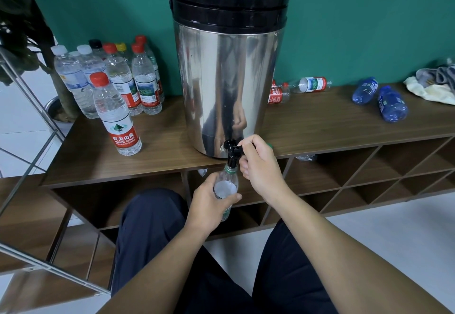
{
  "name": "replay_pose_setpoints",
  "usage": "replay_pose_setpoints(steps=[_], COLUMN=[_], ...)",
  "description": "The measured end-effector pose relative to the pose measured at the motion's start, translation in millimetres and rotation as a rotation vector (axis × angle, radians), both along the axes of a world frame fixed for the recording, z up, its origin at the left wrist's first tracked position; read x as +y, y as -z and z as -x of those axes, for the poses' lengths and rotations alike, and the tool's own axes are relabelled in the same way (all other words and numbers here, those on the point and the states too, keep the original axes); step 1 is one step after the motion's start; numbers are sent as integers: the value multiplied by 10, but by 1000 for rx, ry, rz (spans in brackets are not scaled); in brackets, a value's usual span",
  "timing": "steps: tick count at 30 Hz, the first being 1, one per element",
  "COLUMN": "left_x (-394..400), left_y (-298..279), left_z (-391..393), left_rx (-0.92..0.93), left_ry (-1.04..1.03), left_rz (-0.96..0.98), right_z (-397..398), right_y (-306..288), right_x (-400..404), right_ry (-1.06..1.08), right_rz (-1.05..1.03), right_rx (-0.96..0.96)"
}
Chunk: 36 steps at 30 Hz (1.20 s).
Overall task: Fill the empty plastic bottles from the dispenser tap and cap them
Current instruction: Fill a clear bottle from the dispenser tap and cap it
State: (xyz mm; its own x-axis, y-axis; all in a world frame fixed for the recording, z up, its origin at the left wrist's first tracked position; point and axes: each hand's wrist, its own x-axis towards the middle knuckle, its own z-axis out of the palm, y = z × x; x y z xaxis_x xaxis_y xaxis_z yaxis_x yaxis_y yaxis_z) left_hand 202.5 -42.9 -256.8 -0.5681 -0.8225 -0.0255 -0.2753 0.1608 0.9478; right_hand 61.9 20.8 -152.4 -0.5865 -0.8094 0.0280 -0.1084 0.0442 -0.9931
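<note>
Bottle [225, 188] at lower centre: thin, crushable, heavier as it fills; my left grip [209, 203] wraps its body, right grip [258, 163] pinches the tap [232, 147].

We identify an office or lounge area: green wall [344, 18], tiled floor [22, 121], low wooden shelf unit [357, 173], steel drinks dispenser [229, 87].

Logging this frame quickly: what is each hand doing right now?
Left hand: grips the bottle under the tap.
Right hand: holds the tap lever.
</note>
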Motion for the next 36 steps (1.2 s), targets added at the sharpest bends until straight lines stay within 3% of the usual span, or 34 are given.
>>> replay_pose_setpoints(steps=[36], left_x=[5], left_y=[-1], left_z=[2], left_rx=[66], left_ry=[17], left_rz=[-34], right_z=[1], right_y=[26], right_x=[-16], right_ry=[15], right_rz=[36], right_rx=[-26])
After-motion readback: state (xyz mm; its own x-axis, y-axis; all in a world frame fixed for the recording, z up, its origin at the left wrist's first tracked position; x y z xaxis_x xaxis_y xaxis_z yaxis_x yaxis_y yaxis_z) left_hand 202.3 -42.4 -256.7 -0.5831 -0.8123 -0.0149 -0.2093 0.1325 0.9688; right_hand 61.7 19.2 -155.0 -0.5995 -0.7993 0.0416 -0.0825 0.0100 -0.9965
